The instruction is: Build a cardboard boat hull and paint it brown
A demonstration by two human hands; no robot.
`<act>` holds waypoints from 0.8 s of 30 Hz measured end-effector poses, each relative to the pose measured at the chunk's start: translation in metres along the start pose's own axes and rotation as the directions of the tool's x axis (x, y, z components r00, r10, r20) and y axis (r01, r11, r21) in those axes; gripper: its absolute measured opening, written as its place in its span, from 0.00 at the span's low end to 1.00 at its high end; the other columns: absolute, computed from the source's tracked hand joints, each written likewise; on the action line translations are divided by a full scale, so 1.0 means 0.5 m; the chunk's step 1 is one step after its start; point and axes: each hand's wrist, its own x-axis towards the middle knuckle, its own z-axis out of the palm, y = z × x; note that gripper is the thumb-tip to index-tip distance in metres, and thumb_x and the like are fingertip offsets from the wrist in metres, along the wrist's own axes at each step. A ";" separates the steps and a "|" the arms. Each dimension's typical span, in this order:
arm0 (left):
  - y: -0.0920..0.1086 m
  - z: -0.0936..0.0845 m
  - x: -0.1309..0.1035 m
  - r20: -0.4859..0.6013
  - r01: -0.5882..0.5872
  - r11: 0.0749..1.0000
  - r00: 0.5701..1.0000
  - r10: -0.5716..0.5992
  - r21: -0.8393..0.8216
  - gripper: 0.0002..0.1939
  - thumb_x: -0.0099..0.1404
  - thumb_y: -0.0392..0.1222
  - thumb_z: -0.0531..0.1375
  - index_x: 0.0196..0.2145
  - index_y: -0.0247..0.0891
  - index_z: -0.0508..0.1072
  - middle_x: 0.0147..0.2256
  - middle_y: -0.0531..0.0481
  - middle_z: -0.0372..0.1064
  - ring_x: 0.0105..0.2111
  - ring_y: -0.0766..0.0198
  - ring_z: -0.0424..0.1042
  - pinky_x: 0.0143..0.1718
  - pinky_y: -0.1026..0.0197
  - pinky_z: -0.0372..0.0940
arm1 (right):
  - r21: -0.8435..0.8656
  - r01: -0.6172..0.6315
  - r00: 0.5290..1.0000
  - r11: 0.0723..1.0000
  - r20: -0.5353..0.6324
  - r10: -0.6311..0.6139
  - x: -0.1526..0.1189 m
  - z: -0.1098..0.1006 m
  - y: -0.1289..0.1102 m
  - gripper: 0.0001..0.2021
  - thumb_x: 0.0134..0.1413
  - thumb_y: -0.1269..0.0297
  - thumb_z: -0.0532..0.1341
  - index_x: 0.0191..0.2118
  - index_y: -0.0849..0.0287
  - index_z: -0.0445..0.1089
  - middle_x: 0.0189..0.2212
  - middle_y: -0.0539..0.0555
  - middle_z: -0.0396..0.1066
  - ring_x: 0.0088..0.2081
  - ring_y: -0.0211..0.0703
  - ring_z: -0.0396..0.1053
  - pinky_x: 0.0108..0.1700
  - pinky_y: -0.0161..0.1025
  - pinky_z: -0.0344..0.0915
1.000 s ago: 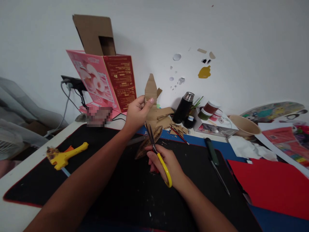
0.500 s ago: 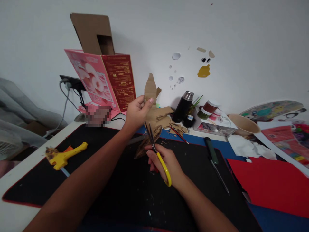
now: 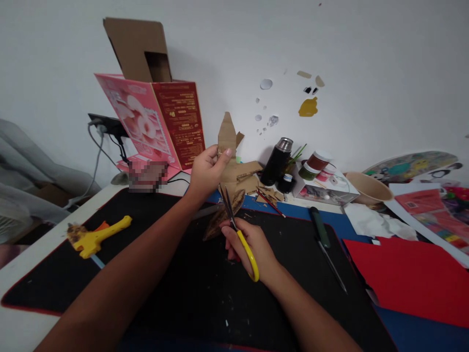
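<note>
My left hand (image 3: 209, 168) grips a pointed cardboard piece (image 3: 227, 131) upright, thumb on its front face. Yellow-handled scissors (image 3: 248, 254) are in my right hand (image 3: 249, 244), its fingers wrapped round the handles. The blades point up and lie at the lower edge of the cardboard; whether they are parted is hard to tell. Behind the blades a brown, dark-edged leaf-shaped piece (image 3: 216, 222) is just above the black mat (image 3: 198, 293). Another cardboard strip (image 3: 247, 170) sticks out to the right of the held piece.
A yellow glue gun (image 3: 98, 237) lies on the mat's left. At the right are a green-handled knife (image 3: 320, 230) and red paper (image 3: 410, 278). Behind stand a pink box (image 3: 139, 122), a black flask (image 3: 277, 161), paint jars (image 3: 318, 161) and a bowl (image 3: 366, 188).
The whole view has shifted very slightly. Both hands, the cardboard and the scissors keep nearly the same positions.
</note>
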 end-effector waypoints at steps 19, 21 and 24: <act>-0.015 -0.002 0.002 0.005 -0.008 0.999 1.000 0.008 0.038 0.19 0.66 0.60 0.66 0.32 0.41 0.75 0.26 0.51 0.71 0.28 0.61 0.71 0.26 0.62 0.64 | -0.089 -0.053 0.998 0.995 -0.026 0.051 -0.001 0.005 -0.009 0.17 0.67 0.47 0.59 0.37 0.56 0.69 0.19 0.45 0.65 0.17 0.35 0.67 0.20 0.30 0.62; -0.011 -0.003 0.005 0.017 0.006 1.000 1.000 -0.006 0.018 0.20 0.65 0.61 0.67 0.31 0.41 0.74 0.25 0.52 0.70 0.27 0.62 0.71 0.25 0.62 0.63 | -0.087 -0.063 0.998 0.994 -0.027 0.061 -0.001 0.005 -0.007 0.17 0.67 0.47 0.59 0.38 0.56 0.69 0.19 0.45 0.65 0.17 0.36 0.67 0.20 0.30 0.62; -0.004 -0.008 0.011 0.045 0.053 0.998 0.998 -0.051 -0.029 0.23 0.62 0.63 0.68 0.28 0.41 0.72 0.23 0.54 0.67 0.23 0.64 0.67 0.23 0.63 0.61 | -0.097 -0.057 0.998 0.994 -0.022 0.055 0.000 0.005 -0.003 0.17 0.68 0.46 0.59 0.38 0.56 0.70 0.20 0.45 0.66 0.18 0.36 0.67 0.20 0.30 0.62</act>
